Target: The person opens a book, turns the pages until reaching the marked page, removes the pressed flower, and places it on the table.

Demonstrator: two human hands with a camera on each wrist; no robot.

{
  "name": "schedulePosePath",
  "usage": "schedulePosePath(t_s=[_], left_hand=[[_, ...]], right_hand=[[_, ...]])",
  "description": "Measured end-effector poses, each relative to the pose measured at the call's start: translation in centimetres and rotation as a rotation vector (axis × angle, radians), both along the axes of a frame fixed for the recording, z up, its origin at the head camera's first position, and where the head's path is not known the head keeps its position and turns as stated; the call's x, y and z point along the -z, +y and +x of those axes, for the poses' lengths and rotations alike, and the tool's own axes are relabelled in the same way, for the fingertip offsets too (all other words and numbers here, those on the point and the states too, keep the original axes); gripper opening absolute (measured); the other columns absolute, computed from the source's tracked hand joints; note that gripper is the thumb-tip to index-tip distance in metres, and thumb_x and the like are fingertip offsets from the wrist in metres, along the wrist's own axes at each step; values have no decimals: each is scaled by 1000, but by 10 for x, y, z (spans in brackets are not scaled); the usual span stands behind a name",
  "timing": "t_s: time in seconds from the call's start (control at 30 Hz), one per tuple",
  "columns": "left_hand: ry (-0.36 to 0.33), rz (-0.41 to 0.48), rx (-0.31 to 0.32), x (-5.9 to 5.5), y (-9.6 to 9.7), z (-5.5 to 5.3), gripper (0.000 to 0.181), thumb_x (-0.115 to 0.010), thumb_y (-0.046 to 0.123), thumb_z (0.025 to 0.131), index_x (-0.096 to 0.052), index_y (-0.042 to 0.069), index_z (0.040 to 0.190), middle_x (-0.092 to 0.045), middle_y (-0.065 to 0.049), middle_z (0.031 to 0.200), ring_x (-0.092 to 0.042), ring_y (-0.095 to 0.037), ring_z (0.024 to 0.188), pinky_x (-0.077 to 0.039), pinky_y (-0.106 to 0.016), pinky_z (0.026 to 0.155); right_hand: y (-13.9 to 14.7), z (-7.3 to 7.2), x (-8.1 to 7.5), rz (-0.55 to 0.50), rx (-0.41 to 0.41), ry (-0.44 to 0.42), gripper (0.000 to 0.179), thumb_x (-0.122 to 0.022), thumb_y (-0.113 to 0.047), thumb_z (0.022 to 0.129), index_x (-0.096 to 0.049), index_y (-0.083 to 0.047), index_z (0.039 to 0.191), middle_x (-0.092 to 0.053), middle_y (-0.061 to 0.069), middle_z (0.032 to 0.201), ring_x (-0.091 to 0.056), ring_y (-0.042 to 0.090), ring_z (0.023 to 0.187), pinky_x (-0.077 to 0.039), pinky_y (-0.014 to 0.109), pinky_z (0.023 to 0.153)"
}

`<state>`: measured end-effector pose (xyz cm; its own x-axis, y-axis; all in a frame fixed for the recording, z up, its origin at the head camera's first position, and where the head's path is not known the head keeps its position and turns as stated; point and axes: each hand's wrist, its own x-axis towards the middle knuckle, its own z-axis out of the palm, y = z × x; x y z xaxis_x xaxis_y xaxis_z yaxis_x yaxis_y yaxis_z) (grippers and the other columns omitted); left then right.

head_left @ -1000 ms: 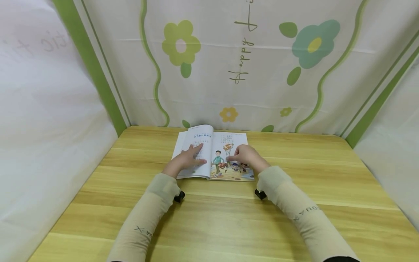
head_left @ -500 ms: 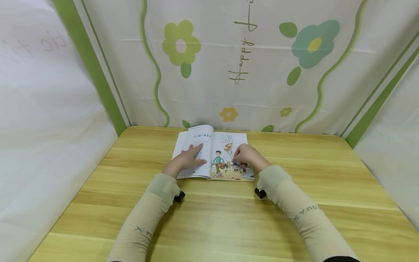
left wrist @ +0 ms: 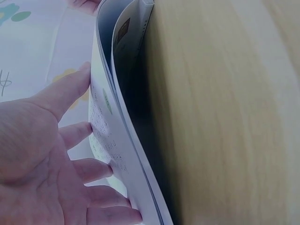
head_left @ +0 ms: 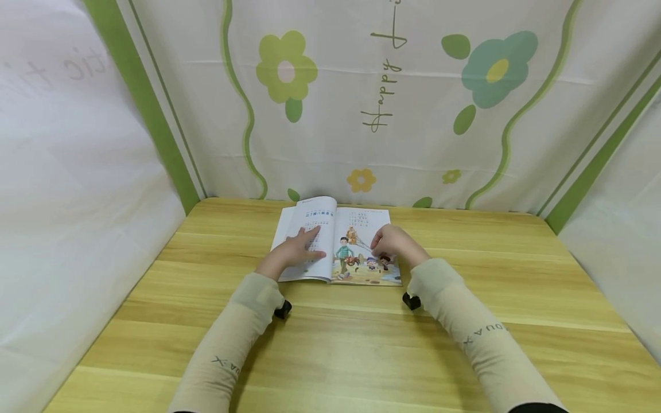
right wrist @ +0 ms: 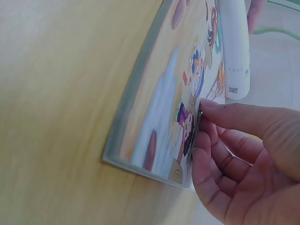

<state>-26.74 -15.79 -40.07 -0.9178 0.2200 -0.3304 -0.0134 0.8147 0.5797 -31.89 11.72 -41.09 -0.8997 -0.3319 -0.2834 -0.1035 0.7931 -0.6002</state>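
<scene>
An open picture book (head_left: 317, 269) lies at the far middle of the table, its left page (left wrist: 105, 136) bulging upward. My left hand (head_left: 295, 250) is spread over that page, and the left wrist view shows straight fingertips pressing it. On the illustrated right page (right wrist: 161, 126) is a thin bookmark (head_left: 352, 236) with an orange flower-like head and slender stems. Thumb and fingers of my right hand (head_left: 391, 242) pinch its stem end at the page's right side. The head lies toward the spine, slanting up and left. In the right wrist view, the fingers hide the pinched end.
The wooden table (head_left: 341, 355) reaches toward me in front of the book. Behind it hangs a white curtain (head_left: 330, 132) with printed flowers, and similar cloth walls stand at both sides. A dark wrist-worn device (head_left: 283, 310) shows under the left sleeve.
The bookmark's head has swung leftward toward the spine, from nearly upright to slanted. My right hand, pinching its stem end, has shifted slightly right. The left hand stays put.
</scene>
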Motion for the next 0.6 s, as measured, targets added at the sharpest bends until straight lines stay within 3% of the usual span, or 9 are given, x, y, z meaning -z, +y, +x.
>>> schedulePosePath(t_s=[0.33, 0.6], left_hand=[[4, 1, 3, 0, -1, 1, 82, -64, 42, 101, -18, 23, 166, 0, -23, 169, -2, -61, 147, -12, -70, 116], [5, 7, 5, -1, -1, 1, 82, -65, 43, 101, -17, 24, 166, 1, -22, 169, -2, -60, 147, -11, -71, 116]], right_hand=[[5, 1, 0, -78, -17, -39, 6, -74, -3, 89, -75, 1, 94, -69, 6, 78, -56, 13, 63, -52, 27, 60], [17, 2, 0, -199, -4, -86, 15, -70, -6, 95, -75, 7, 101, -73, 8, 82, -65, 14, 70, -57, 27, 67]])
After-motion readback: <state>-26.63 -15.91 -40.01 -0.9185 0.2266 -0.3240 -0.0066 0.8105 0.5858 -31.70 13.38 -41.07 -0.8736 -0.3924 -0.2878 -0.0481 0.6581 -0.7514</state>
